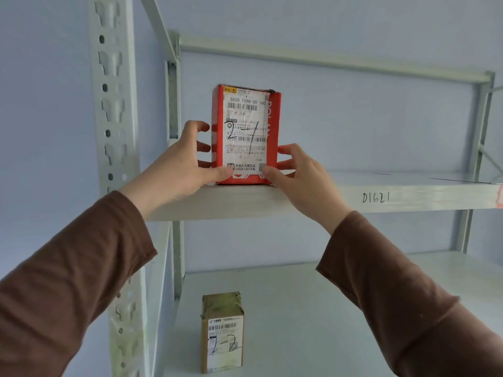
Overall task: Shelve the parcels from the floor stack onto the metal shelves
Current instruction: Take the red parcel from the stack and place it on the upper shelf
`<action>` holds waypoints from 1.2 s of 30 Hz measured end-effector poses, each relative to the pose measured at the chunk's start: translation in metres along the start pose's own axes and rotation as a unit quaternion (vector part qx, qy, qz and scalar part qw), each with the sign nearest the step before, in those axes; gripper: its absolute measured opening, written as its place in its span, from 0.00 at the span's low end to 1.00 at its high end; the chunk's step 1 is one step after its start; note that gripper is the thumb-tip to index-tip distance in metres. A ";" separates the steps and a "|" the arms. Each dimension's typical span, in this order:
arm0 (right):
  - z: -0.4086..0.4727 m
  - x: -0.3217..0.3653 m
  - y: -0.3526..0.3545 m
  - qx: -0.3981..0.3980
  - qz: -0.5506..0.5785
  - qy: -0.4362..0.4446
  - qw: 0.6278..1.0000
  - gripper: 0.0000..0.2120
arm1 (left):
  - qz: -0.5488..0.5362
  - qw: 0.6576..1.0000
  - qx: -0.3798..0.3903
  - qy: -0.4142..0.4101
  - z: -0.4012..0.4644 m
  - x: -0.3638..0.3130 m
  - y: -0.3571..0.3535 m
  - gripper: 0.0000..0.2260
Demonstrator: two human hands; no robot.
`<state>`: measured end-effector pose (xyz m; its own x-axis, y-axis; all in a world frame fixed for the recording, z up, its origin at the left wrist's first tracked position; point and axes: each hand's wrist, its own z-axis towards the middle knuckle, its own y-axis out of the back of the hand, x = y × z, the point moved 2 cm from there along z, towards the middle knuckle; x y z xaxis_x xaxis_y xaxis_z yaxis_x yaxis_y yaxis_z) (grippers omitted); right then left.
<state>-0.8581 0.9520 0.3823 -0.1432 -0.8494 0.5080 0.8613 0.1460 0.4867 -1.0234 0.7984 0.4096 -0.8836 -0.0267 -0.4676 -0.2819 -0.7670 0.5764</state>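
Observation:
A red parcel (245, 123) with a white shipping label marked "2-1" stands upright on the upper metal shelf (394, 186), close to its front edge and left end. My left hand (185, 164) is at its lower left corner, with the thumb on the front face and the fingers curled by the left side. At the lower right corner, my right hand (302, 180) holds it with the thumb on the front and the fingers on the right side. A small brown parcel (221, 333) marked "2-2" stands on the lower shelf (313, 308).
A perforated metal upright (114, 118) rises at the left, and a rear post (174, 104) stands just left of the red parcel. The upper shelf's front edge bears the writing "D1621" (375, 197). A blue wall lies behind the shelves.

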 end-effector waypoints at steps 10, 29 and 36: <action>0.026 0.005 0.000 0.039 -0.020 0.008 0.999 0.28 | 0.043 0.999 0.017 0.014 0.013 0.003 0.003 0.39; 0.069 -0.007 -0.021 0.114 -0.042 -0.043 0.992 0.33 | 0.048 0.995 0.047 0.073 0.050 0.030 -0.011 0.41; 0.066 -0.006 -0.016 0.091 -0.049 -0.061 0.993 0.36 | 0.030 0.995 0.019 0.089 0.046 0.027 -0.010 0.52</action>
<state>-0.9029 0.9883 0.4179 -0.2891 -0.7975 0.5296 0.7399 0.1650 0.6522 -1.0619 0.8349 0.4216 -0.8199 -0.1865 -0.5412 -0.2482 -0.7361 0.6297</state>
